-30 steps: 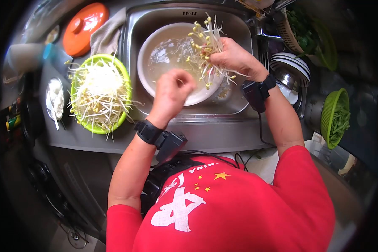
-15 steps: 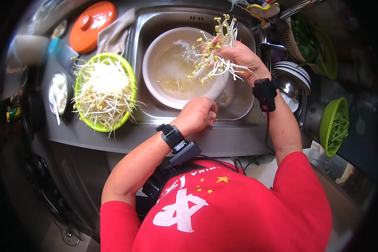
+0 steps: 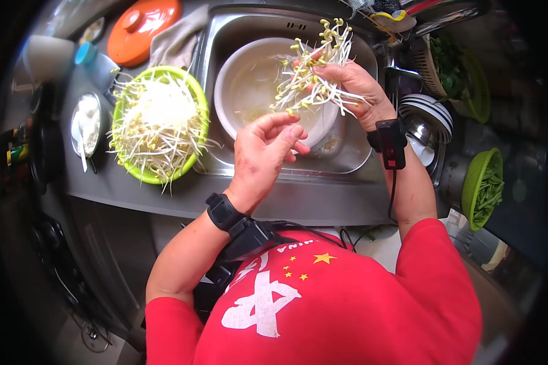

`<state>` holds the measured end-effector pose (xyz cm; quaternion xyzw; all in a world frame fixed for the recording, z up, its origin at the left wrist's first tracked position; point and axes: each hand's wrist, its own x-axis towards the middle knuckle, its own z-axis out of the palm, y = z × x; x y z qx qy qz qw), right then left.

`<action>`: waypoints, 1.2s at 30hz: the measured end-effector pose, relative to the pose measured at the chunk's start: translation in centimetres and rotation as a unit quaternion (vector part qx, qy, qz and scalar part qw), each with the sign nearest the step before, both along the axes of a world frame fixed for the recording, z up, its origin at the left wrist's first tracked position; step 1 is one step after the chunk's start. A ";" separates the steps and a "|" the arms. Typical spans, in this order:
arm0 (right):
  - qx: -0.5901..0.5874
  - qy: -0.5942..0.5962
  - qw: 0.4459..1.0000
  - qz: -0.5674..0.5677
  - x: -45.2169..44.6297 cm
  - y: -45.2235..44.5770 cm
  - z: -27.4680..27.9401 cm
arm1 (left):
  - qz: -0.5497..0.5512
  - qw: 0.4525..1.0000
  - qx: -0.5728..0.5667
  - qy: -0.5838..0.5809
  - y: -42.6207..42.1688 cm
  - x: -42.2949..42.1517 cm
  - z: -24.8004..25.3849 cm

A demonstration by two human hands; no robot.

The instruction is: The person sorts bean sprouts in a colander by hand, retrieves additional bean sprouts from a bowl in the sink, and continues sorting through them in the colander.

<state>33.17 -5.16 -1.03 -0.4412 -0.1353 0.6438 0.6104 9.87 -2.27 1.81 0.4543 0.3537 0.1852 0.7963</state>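
Observation:
My right hand (image 3: 362, 91) is closed around a loose bunch of bean sprouts (image 3: 316, 76) with yellow heads and white stems, held above the white basin (image 3: 225, 91). My left hand (image 3: 265, 146) is over the basin's near rim, fingers loosely bent, thumb and forefinger apart. Its forefinger tip is close to the lowest sprout heads of the bunch; whether it touches them I cannot tell. In the basin, cloudy water (image 3: 256, 91) has a few bits floating in it. On the left, a green basket (image 3: 203, 115) is heaped with more sprouts.
The basin stands in a steel sink (image 3: 353, 146). To the left are a bowl of white stuff with a spoon (image 3: 86, 125), an orange lid (image 3: 155, 27) and a cloth (image 3: 175, 39). Stacked bowls (image 3: 429, 115), a green basket of green beans (image 3: 484, 188) and leafy greens (image 3: 447, 67) are on the right.
My left hand has lifted from the sink's near edge toward the sprouts, and its fingers have loosened from a curl. My right hand still holds the bunch; the whole view has shifted slightly.

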 end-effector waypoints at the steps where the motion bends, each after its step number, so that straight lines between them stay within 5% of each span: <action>1: 0.002 0.002 1.000 -0.003 -0.3 0.1 -0.1 | 0.004 1.000 -0.006 0.003 0.2 0.0 0.0; 13: 0.011 -0.003 1.000 -0.029 -1.3 0.1 -0.7 | 0.022 0.999 -0.016 0.047 0.6 -0.1 -0.9; 16: 0.002 0.035 0.998 -0.053 -0.8 -0.1 -1.3 | -0.043 0.996 -0.059 0.046 1.0 -0.5 -1.9; 20: 0.046 0.237 0.969 -0.053 0.9 -0.6 -3.6 | -0.179 0.977 -0.063 0.100 0.3 0.1 -3.2; 24: 0.021 0.259 0.962 -0.078 0.5 -0.8 -2.2 | -0.336 0.913 0.113 0.204 -0.9 1.6 -4.0; 26: 0.019 0.246 0.966 -0.076 0.7 -0.8 -2.1 | -0.155 0.948 0.268 0.079 -3.2 1.6 -7.1; 31: 0.040 0.275 0.958 -0.075 0.9 -1.2 -2.6 | -0.131 0.974 0.097 0.159 -0.4 1.1 -3.4; 36: 0.048 0.326 0.943 -0.046 0.9 -1.7 -3.0 | 0.073 0.985 0.155 0.010 0.5 1.7 -1.4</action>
